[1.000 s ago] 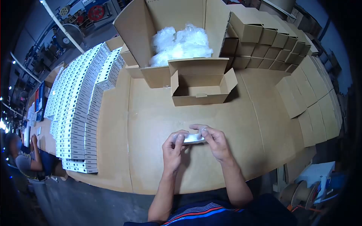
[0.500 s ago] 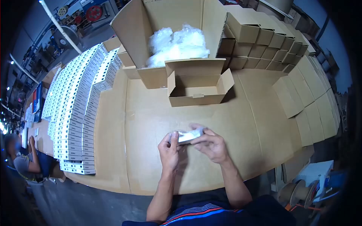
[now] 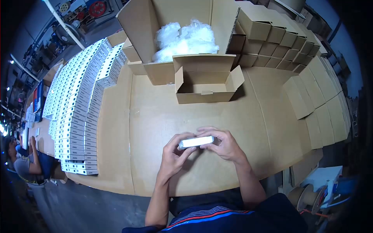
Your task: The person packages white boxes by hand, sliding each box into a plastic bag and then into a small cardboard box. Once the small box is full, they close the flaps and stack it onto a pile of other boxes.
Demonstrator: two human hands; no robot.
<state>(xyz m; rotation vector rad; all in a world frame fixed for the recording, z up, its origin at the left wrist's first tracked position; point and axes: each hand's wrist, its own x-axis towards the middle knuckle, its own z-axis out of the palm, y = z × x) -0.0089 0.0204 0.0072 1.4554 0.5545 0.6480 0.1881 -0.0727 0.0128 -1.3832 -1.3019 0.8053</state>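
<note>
My left hand [image 3: 173, 156] and my right hand [image 3: 228, 146] grip a small white box [image 3: 197, 142] between them, above the cardboard-covered table. Its long plain side faces up towards me, and a shiny clear wrap seems to show at its left end. Thumbs press on the near side; the other fingers curl over the far side and are partly hidden. Beyond my hands stands an open brown carton [image 3: 204, 98] with its flaps up. I see no contents in the part of its inside that shows.
A large cardboard box [image 3: 158, 73] behind the carton holds crumpled clear plastic [image 3: 188, 42]. Stacked small white boxes [image 3: 74, 130] line the left side. Brown cartons [image 3: 268, 48] are piled at back right, with more cardboard [image 3: 324, 103] at right. Another person [image 3: 29, 165] sits far left.
The white box has turned so its plain long side shows. My left fingers have moved over its far edge, and my right hand has closed in on its right end.
</note>
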